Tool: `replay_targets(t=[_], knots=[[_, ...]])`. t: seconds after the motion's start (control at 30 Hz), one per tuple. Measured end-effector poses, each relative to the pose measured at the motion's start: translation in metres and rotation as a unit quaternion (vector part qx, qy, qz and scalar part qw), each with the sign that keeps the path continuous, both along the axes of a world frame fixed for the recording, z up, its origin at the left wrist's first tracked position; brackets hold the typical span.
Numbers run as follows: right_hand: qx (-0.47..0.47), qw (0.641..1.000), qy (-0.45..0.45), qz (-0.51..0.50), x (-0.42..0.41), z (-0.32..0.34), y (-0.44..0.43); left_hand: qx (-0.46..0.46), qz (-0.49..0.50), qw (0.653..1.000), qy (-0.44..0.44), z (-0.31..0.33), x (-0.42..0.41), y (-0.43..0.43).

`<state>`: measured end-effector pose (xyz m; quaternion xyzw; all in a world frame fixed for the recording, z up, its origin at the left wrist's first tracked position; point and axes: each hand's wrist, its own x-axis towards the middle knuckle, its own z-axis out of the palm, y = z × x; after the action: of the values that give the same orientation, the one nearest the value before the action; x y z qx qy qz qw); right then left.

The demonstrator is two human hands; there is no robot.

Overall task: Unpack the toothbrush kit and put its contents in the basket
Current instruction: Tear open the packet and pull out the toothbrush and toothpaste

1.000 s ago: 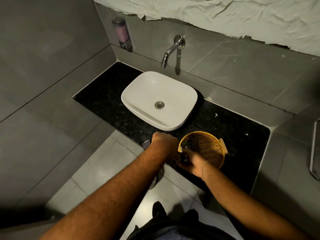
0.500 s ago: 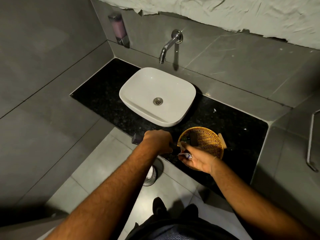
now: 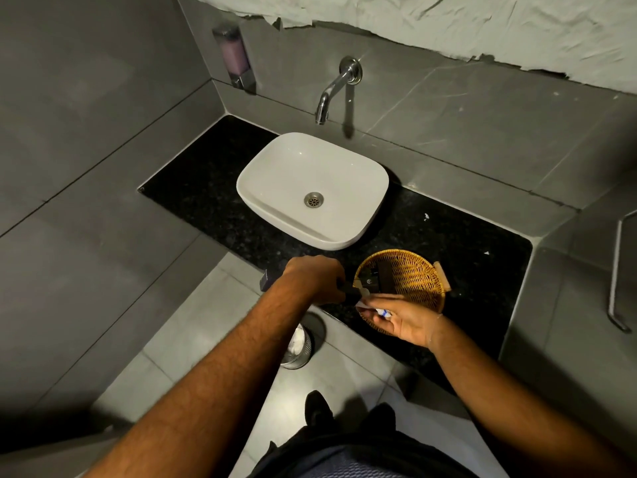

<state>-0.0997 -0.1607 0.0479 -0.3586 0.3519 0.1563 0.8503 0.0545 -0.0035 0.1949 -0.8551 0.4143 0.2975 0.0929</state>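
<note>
A round wicker basket (image 3: 410, 274) stands on the black counter, right of the sink, with dark packets (image 3: 377, 276) lying inside it. My left hand (image 3: 315, 277) grips a long dark kit box (image 3: 269, 279) whose ends stick out on both sides of the fist. My right hand (image 3: 401, 317) lies palm up at the basket's near rim, its fingers pinching a small white and blue tube (image 3: 375, 309) that comes out of the box's right end.
A white basin (image 3: 275, 188) sits on the black counter (image 3: 193, 198) under a chrome wall tap (image 3: 331, 91). A soap dispenser (image 3: 235, 60) hangs at the back left. A metal bin (image 3: 298, 343) stands on the floor below the counter edge. A metal rail (image 3: 615, 277) is at the right.
My right hand has turned palm up and drawn the white tube out of the box. My left hand has slid the box a little to the left.
</note>
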Motion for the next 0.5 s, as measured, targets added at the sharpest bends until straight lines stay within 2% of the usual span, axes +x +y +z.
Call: replay_targets(t=[0.5], knots=[[-0.066,0.993,0.020,0.098,-0.006,0.000,-0.016,-0.032,0.012,0.995,0.093,-0.050,-0.005,0.022]])
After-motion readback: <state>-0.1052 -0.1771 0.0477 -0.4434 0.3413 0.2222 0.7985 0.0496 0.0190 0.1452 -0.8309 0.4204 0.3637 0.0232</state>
